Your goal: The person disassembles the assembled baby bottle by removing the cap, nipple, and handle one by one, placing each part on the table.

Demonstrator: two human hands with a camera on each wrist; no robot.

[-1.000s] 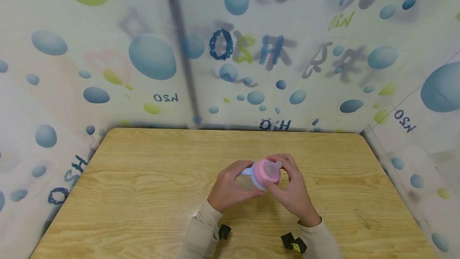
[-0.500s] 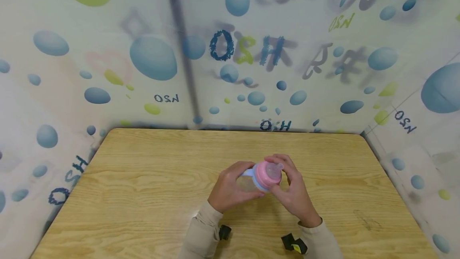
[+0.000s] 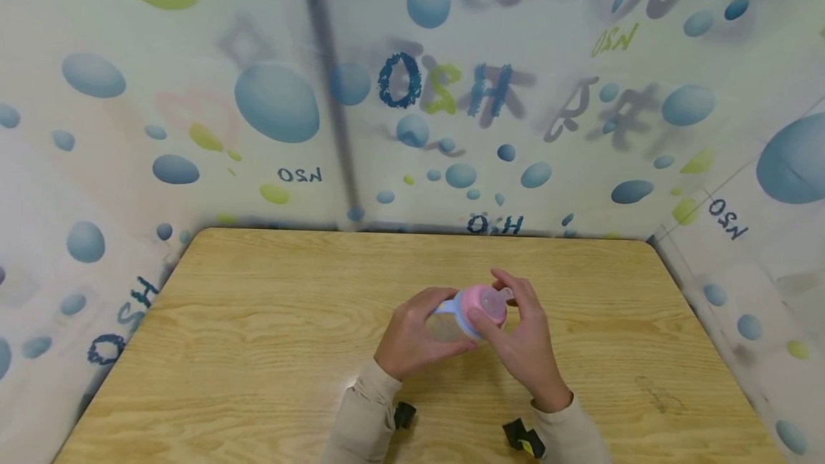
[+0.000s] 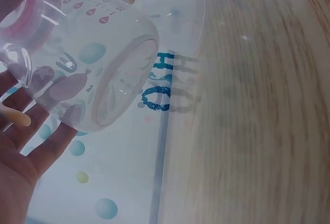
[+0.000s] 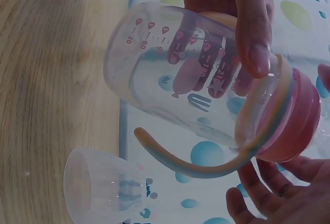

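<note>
My left hand (image 3: 409, 339) grips the body of a clear baby bottle (image 3: 443, 326), tilted with its teat toward the right. Its pink screw collar (image 5: 295, 123) and clear teat (image 3: 508, 294) are at the right end. In the head view my right hand (image 3: 531, 349) has its thumb over the collar, while the other fingers stand spread and lifted beyond it. A curved handle (image 5: 206, 168) in pale orange and blue hangs from the bottle neck. Red scale marks and printed shapes show on the bottle wall. The right wrist view shows the left fingers behind the bottle.
A translucent cap (image 5: 98, 188) stands on the wooden table (image 3: 271, 335), also seen in the left wrist view. Behind the table rises a wall covering (image 3: 548, 34) with blue and green spots and letters. Small black wrist mounts (image 3: 404, 415) show beside the sleeves.
My right hand's fingers have lifted from the collar's far side, and its thumb has shifted leftward over the collar. The left hand keeps its grip, nearly still.
</note>
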